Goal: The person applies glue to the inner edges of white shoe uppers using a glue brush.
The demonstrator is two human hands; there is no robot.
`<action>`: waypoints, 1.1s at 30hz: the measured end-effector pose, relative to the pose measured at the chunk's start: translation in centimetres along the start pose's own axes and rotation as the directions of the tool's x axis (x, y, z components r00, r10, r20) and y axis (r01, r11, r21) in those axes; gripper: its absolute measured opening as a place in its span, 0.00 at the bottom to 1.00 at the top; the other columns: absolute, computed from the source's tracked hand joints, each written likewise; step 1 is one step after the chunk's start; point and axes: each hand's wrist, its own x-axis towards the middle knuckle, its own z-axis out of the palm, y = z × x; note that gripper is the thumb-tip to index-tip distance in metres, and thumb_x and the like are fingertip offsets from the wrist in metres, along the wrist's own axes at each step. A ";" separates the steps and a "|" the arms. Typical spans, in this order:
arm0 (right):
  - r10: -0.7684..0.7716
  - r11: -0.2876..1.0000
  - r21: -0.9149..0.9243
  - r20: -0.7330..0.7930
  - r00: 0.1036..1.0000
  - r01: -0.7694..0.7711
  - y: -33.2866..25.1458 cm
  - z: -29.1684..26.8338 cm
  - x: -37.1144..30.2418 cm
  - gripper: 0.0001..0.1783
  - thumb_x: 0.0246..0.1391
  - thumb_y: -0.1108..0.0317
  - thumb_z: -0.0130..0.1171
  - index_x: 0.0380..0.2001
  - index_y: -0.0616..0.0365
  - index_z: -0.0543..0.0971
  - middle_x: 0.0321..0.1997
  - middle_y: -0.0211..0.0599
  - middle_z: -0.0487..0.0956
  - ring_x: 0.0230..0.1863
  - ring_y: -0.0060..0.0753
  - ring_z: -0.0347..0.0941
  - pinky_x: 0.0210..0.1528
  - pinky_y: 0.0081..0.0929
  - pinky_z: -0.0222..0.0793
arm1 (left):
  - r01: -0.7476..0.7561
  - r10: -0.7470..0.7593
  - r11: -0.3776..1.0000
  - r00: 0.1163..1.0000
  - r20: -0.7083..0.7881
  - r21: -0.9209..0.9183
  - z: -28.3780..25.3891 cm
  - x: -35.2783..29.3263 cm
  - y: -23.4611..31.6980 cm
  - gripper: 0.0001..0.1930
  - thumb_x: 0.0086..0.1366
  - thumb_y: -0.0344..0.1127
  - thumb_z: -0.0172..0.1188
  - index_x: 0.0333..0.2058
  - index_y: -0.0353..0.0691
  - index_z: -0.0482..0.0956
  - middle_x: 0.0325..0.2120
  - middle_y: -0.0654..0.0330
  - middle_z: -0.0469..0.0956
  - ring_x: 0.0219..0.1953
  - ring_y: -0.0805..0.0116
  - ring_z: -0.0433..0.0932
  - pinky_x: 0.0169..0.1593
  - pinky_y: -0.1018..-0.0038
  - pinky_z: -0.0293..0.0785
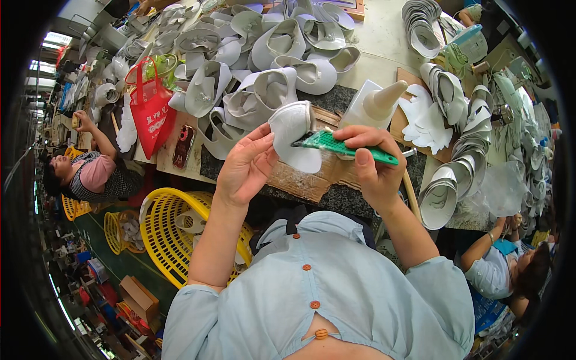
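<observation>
A worker in a light blue buttoned shirt (336, 273) bends to a piece of handwork at a crowded bench. The left hand (245, 167) pinches a white shoe piece (291, 127) along its left edge, thumb against fingertips, holding it up in front of the chest. The right hand (379, 161) grips a green-handled tool (325, 141), fingers curled over the top and thumb beneath, its dark tip over the piece; whether the tip presses on it, I cannot tell. Below the hands lies a worn sheet of brown cardboard (292, 181) on a dark speckled slab (215, 170). A white bottle with a cone-shaped nozzle (360, 114) stands just beyond the right hand, near flat scalloped white pieces (425, 120). A heap of white shoe uppers (279, 45) covers the far side, with a red bag (149, 117) and a phone (183, 147) to the left. A yellow basket (151, 231) sits below the bench, while a co-worker in pink (98, 175) appears at far left
</observation>
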 end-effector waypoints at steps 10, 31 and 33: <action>0.077 0.979 0.189 -0.002 0.997 -0.075 1.5 2.5 3.6 0.08 0.61 0.71 0.51 0.39 0.66 0.73 0.46 0.45 0.77 0.44 0.25 0.73 0.44 0.22 0.72 | -0.234 0.221 0.872 0.972 0.080 0.430 2.4 -0.1 3.4 0.26 0.63 0.22 0.53 0.60 0.37 0.61 0.56 0.51 0.67 0.59 0.63 0.66 0.62 0.66 0.62; -0.023 0.991 -0.121 0.260 0.965 0.056 0.8 1.9 2.5 0.07 0.43 0.77 0.57 0.30 0.63 0.74 0.35 0.41 0.79 0.34 0.27 0.76 0.38 0.24 0.72 | -0.121 0.134 0.972 0.990 -0.053 0.201 -1.0 0.5 2.8 0.16 0.71 0.39 0.44 0.55 0.46 0.66 0.49 0.56 0.73 0.50 0.57 0.75 0.50 0.58 0.77; 0.040 0.999 -0.036 0.225 0.974 -0.033 0.8 1.2 1.9 0.06 0.45 0.76 0.56 0.29 0.64 0.74 0.35 0.43 0.79 0.34 0.27 0.75 0.39 0.23 0.71 | -0.134 0.135 0.988 0.991 -0.004 0.080 -2.2 0.8 2.3 0.16 0.72 0.39 0.41 0.55 0.46 0.66 0.52 0.54 0.71 0.54 0.52 0.71 0.55 0.56 0.73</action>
